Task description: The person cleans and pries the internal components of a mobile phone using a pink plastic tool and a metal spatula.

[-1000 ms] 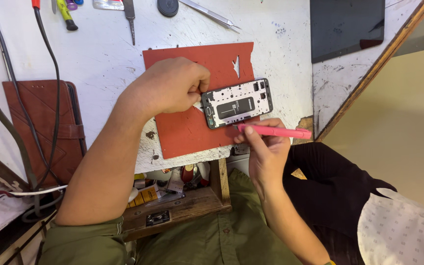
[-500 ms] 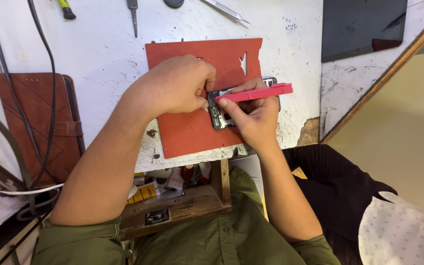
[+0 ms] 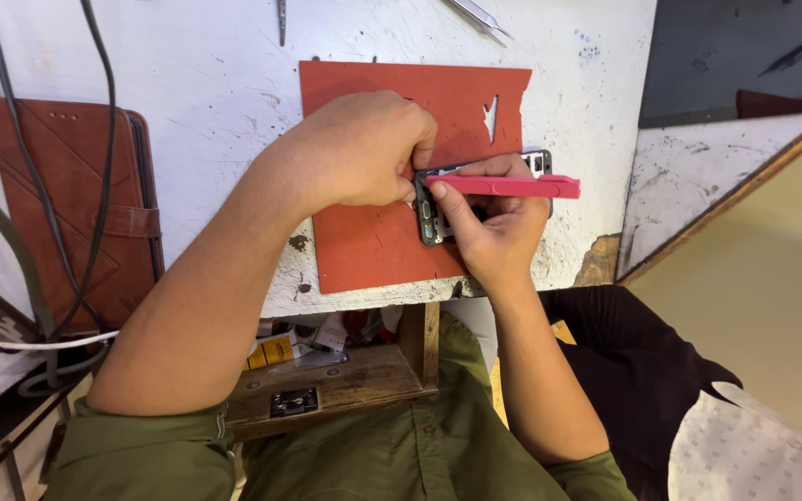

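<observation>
Opened phone (image 3: 438, 218) at frame centre, on red mat (image 3: 373, 232) — pinched by left hand (image 3: 364, 148); pink pry tool (image 3: 512, 186) gripped closed in right hand (image 3: 494, 232).

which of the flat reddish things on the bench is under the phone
The red mat; the opened phone lies on it, while the brown wallet case sits apart at the left.

Left hand (image 3: 364, 153) steadying opened phone (image 3: 438, 218), right hand (image 3: 489, 227) gripping pink pry tool (image 3: 522, 186)

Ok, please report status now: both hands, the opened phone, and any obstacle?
Left hand grips opened phone on red mat. Right hand holds flat pink plastic pry tool, tip at phone's edge. No obstacle seen.
</observation>
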